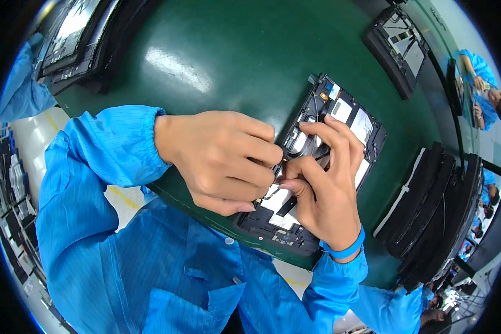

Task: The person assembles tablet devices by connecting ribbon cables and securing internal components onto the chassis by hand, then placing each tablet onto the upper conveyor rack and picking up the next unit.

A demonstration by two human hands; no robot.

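Both hands meet at frame centre over an opened tablet chassis (339, 119) lying on the green counter (222, 61). The left hand (220, 161) is curled shut, pinching a small part at the chassis edge; the right hand (323, 189) presses bent fingers onto the internals. A stack of black panels (434, 206) lies at right.

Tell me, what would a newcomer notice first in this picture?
First, two bare hands, left hand and right hand, meeting at the centre over an opened tablet on the green table. Then the bright blue sleeves below, and a stack of dark panels at the right.
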